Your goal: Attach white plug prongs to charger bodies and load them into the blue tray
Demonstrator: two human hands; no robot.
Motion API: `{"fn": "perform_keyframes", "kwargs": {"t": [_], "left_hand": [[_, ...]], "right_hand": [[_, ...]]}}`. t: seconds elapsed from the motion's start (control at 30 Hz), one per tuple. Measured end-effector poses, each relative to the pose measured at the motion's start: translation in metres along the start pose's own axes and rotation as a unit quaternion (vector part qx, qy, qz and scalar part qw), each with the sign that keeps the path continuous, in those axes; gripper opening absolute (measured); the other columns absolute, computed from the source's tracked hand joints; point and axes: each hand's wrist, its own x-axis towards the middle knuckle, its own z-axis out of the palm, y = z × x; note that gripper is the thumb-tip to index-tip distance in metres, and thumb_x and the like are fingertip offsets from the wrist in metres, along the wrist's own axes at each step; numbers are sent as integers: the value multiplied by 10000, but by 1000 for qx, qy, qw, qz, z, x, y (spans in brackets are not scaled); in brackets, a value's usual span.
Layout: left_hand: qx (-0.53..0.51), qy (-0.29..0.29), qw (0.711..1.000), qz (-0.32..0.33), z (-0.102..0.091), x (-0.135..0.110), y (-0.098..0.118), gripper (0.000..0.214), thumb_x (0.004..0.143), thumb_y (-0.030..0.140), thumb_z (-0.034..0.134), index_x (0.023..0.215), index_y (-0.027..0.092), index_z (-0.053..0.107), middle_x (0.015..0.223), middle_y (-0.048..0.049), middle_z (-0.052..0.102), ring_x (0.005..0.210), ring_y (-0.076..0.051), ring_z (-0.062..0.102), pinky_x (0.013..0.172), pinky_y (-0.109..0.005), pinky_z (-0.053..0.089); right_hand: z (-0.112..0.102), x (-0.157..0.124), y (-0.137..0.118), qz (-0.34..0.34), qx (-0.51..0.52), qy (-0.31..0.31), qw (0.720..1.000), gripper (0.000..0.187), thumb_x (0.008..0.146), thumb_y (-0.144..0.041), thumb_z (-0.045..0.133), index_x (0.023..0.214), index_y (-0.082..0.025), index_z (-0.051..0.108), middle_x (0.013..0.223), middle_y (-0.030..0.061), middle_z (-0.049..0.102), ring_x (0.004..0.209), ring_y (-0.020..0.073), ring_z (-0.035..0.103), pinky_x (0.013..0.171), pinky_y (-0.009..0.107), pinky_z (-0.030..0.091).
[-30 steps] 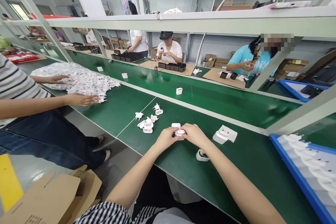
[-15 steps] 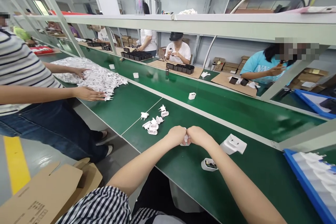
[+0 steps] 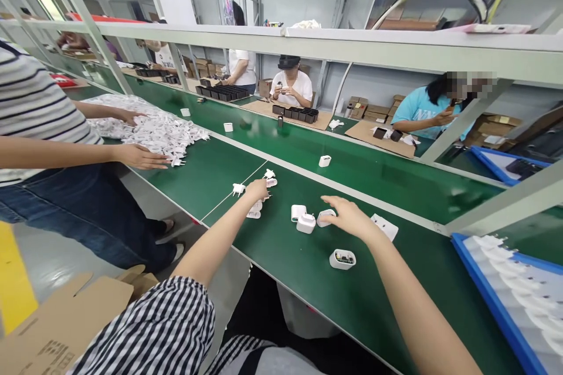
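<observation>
My left hand (image 3: 257, 190) partly covers white plug heads (image 3: 254, 211); I can't tell its grip. My spread right hand (image 3: 350, 215) partly hides a charger housing (image 3: 325, 218).

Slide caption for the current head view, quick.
Left hand at white plug pieces, right hand by a white casing, over a green bench.

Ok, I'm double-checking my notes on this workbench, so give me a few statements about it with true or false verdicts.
1. The left hand is at the small group of white plugs. True.
2. The right hand is clenched in a fist. False: it is spread open, right by a white piece.
3. The open white case lies in the blue tray. False: it stands on the green table.
4. A co-worker in a striped top has both hands at the big heap of plugs. True.
</observation>
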Motion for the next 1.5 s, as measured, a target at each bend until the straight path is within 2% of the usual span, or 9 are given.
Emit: {"fn": "perform_keyframes", "kwargs": {"t": [0.17,0.37,0.57,0.63,0.73,0.83,0.97,1.23,1.5], "left_hand": [[-80,51,995,31,3,-4,13,285,623,78,464,880,155,561,866,-61,600,793,-166,551,653,-213,409],[-191,76,973,104,17,-21,50,252,665,110,434,867,148,580,809,-28,615,684,-107,558,608,-179,420],[-427,48,885,179,38,-27,79,235,629,146,499,840,95,588,736,-44,617,641,-102,550,612,-185,430],[-440,26,877,190,42,-30,86,249,648,137,462,867,96,573,789,-48,612,671,-99,550,629,-184,431],[-345,9,915,209,46,-34,95,311,662,152,442,961,115,521,939,-58,573,741,-106,547,646,-187,430],[-95,-40,961,256,49,-39,105,342,588,248,550,915,147,545,920,-56,579,783,-166,546,647,-227,430],[146,-93,949,263,50,-42,120,355,524,307,600,846,158,572,824,-65,601,735,-206,559,586,-247,433],[193,-80,929,305,49,-40,122,283,579,193,563,859,152,568,829,-70,596,762,-190,557,630,-226,427],[214,-77,921,316,49,-36,126,273,561,205,611,824,144,579,821,-93,589,781,-218,551,664,-258,424]], "right_hand": [[4,-5,16,87,164,81,979,293,693,-293,461,951,-174,529,883,48,579,716,154,535,670,282,411],[25,14,17,105,297,125,941,292,658,-212,507,943,-148,516,941,79,557,686,137,555,633,273,436],[35,37,20,91,359,139,918,320,693,-250,465,997,-149,467,901,72,578,635,124,578,493,216,457],[35,39,27,93,362,152,915,279,692,-240,461,952,-145,491,822,56,599,641,132,579,514,224,463],[36,34,44,96,347,162,919,216,645,-191,504,854,-153,540,805,47,608,686,155,577,587,266,466],[40,25,59,81,326,148,930,187,584,-128,546,761,-177,581,866,30,608,776,169,561,695,292,442],[49,19,65,60,302,115,945,190,590,-110,534,748,-193,600,933,16,596,836,159,545,731,264,423],[44,12,53,61,184,71,978,308,637,-133,521,918,-249,573,835,-14,618,756,155,556,685,257,402],[36,10,38,97,51,43,993,309,623,-106,536,922,-175,577,821,85,616,771,231,548,623,274,373]]}}
